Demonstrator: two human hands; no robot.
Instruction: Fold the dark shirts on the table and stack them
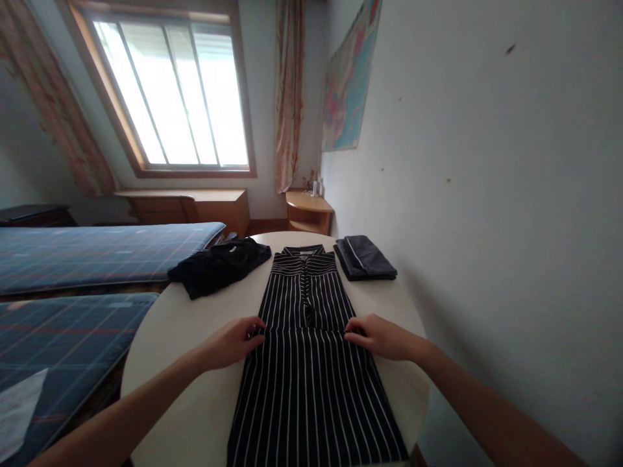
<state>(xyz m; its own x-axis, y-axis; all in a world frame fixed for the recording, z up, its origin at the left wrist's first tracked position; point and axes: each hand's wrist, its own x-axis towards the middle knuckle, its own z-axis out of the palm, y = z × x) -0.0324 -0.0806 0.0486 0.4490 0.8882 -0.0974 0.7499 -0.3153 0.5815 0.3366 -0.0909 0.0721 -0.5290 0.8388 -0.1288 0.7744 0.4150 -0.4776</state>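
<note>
A black shirt with white stripes lies lengthwise on the round pale table, its collar at the far end and its sides narrowed into a long strip. My left hand pinches its left edge about midway along. Opposite, my right hand has thumb and fingers closed on the right edge at the same height. A crosswise line runs between the two hands over the cloth. The near end of the shirt reaches the bottom of the view.
A crumpled black garment lies at the table's far left, and folded dark clothes sit at the far right. Plaid mattresses are to the left. The white wall runs close on the right. A desk stands under the window.
</note>
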